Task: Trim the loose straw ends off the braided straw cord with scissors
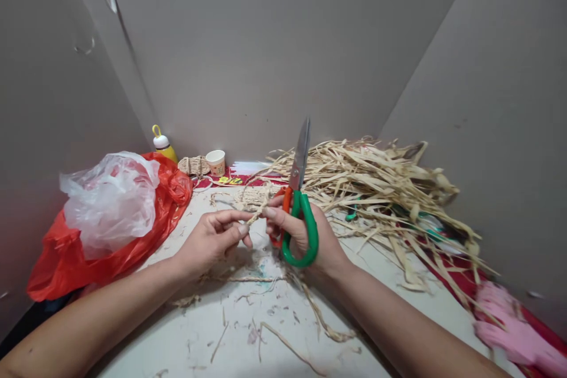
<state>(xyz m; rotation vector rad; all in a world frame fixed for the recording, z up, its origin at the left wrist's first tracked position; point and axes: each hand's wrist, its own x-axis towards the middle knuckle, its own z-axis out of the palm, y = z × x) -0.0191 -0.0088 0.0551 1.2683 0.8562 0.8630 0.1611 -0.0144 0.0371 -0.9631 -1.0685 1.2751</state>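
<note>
Between the fingers of my left hand (pixel 217 239) I pinch a braided straw cord (pixel 257 216). My right hand (pixel 316 236) has its thumb and fingertips at the cord's other side and carries a pair of scissors (pixel 299 156), blades pointing up. One scissor handle is green, the other orange-red. Behind my fingers lies more braided straw (pixel 250 195), partly hidden. Below the hands a thin twisted cord (pixel 243 279) stretches across the white table (pixel 208 331).
Dry straw strips (pixel 372 177) are heaped at the back right. At left sit a red plastic bag (pixel 57 266) and a crumpled clear bag (pixel 110 201). A yellow bottle (pixel 166 147), a paper cup (pixel 215 163) and a braided bundle (pixel 194 165) stand behind. Pink cloth (pixel 505 325) lies right.
</note>
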